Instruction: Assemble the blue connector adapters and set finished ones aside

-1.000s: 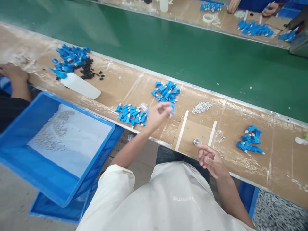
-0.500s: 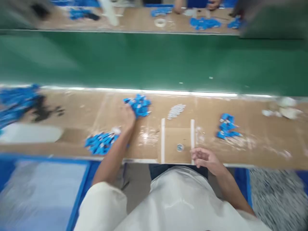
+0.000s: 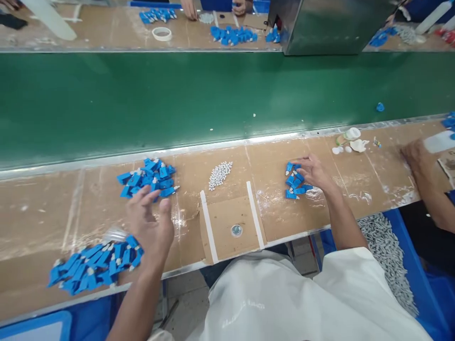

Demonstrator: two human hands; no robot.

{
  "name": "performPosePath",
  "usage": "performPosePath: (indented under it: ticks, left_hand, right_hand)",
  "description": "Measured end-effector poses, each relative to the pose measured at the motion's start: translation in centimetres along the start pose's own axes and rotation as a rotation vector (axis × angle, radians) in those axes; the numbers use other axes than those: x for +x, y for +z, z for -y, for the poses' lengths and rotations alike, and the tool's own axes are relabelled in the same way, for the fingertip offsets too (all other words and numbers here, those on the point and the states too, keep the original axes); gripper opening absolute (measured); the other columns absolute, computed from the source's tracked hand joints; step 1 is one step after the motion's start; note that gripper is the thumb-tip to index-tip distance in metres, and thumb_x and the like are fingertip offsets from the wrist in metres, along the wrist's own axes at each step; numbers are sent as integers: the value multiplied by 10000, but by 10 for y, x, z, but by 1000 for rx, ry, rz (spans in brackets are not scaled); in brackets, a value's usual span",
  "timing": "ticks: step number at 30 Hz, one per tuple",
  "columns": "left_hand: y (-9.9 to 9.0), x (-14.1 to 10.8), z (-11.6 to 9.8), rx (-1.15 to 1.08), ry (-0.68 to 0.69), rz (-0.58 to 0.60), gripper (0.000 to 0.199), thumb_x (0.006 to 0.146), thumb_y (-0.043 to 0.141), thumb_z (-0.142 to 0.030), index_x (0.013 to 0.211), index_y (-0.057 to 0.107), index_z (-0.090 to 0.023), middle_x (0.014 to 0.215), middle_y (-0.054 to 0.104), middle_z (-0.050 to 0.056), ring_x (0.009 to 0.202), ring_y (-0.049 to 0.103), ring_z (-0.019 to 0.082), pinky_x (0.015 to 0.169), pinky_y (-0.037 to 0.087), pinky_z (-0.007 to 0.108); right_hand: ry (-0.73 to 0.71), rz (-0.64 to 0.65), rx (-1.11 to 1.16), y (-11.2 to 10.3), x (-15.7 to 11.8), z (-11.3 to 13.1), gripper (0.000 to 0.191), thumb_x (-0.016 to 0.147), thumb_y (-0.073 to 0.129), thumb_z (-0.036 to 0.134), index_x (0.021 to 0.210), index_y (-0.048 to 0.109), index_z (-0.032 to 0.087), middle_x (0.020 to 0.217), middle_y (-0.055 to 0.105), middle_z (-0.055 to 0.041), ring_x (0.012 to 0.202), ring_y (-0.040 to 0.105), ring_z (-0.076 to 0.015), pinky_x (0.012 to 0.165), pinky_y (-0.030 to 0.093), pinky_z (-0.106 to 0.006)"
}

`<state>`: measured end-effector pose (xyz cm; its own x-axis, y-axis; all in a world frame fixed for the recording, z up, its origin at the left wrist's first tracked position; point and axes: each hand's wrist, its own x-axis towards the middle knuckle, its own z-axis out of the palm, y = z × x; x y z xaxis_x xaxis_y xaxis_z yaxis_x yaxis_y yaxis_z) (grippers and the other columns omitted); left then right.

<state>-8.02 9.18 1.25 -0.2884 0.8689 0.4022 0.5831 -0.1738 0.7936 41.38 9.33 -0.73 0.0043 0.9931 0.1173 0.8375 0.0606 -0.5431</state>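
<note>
My left hand [image 3: 151, 225] is raised over the table with thumb and fingers apart, holding nothing. Just beyond it lies a pile of small blue plastic pieces with white tips [image 3: 147, 177]. A larger pile of the same blue pieces [image 3: 95, 265] sits to its left, near the front edge. My right hand [image 3: 314, 171] reaches over a small group of blue pieces [image 3: 295, 182], its fingers stretched out; whether they touch the pieces I cannot tell. Between my hands are a heap of tiny white parts [image 3: 220, 175] and a small round clear disc [image 3: 236, 230] on a cardboard sheet [image 3: 227, 213].
Two white strips border the cardboard. A green conveyor belt [image 3: 213, 99] runs behind the table. A co-worker's arm [image 3: 424, 175] is at right, beside a blue bin of grey parts [image 3: 387, 258]. White scraps [image 3: 359, 144] and a tape roll [image 3: 161, 33] lie farther off.
The view has swung to the right. My left hand has drawn back from the far blue pile, and my right hand has moved from the cardboard's edge to the blue pieces at right.
</note>
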Motion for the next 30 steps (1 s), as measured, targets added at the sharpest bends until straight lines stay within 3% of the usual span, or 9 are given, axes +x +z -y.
performPosePath:
  ticks: [2,5,8,13,17,20,22,25,30]
  left_hand:
    - [6,-13,-10,-70,33,69,356,907,666,-524,1076,668,-210,1241,659,114,1250,624,281,1084,490,475]
    - [9,-24,-23,-150,-8,177,286,951,641,-460,1080,681,-208,1197,668,97,1223,639,246,1067,503,438]
    - [6,-32,-41,-222,-19,283,244,967,635,-422,1079,703,-216,1169,696,86,1180,661,229,1042,519,418]
    - [14,-48,-81,-406,21,575,243,975,638,-377,1154,741,-249,1102,760,86,1052,715,221,970,559,399]
    - [39,-61,-102,-683,-126,678,456,918,722,-422,1347,671,-276,1170,739,95,967,726,196,887,593,353]
    - [50,-69,-99,-810,-235,608,398,844,793,-477,1182,765,-269,1066,712,70,929,703,181,816,589,304]
    - [48,-72,-91,-863,-282,520,339,791,837,-491,1036,803,-260,997,695,54,940,690,180,797,578,282]
    - [33,-72,-77,-920,-415,367,312,751,866,-502,898,799,-235,971,711,47,881,683,161,761,564,266]
    - [12,-74,-57,-961,-683,199,418,655,910,-554,815,780,-191,819,737,39,694,636,118,613,511,219]
  right_hand:
    - [-97,65,-40,11,11,0,325,829,638,119,1064,812,260,1114,665,-109,1109,638,-299,1039,518,-532]
    - [-132,145,-105,18,24,6,301,818,636,92,1006,819,239,1038,674,-111,1067,632,-305,1019,520,-533]
    - [-123,64,-69,13,29,24,217,866,649,159,1000,808,221,955,663,-104,995,636,-300,947,545,-514]
    - [-170,-38,307,13,3,105,241,903,720,356,1117,754,252,993,705,-55,853,682,-211,798,602,-385]
    - [-229,-106,422,35,-34,185,243,911,730,338,1129,707,233,992,714,-59,815,701,-188,733,612,-332]
    - [-251,-129,463,51,-56,218,239,932,714,325,1158,683,253,1015,720,-60,813,705,-181,752,622,-330]
    - [-229,-67,560,58,-63,222,369,919,737,387,1257,644,270,1085,719,-73,866,713,-192,777,632,-336]
    - [-122,64,667,66,-69,206,604,842,797,519,1361,604,278,1207,682,-99,915,703,-202,742,636,-328]
    - [44,259,624,97,-80,173,427,816,786,581,1062,789,231,877,679,-36,680,612,-149,611,554,-294]
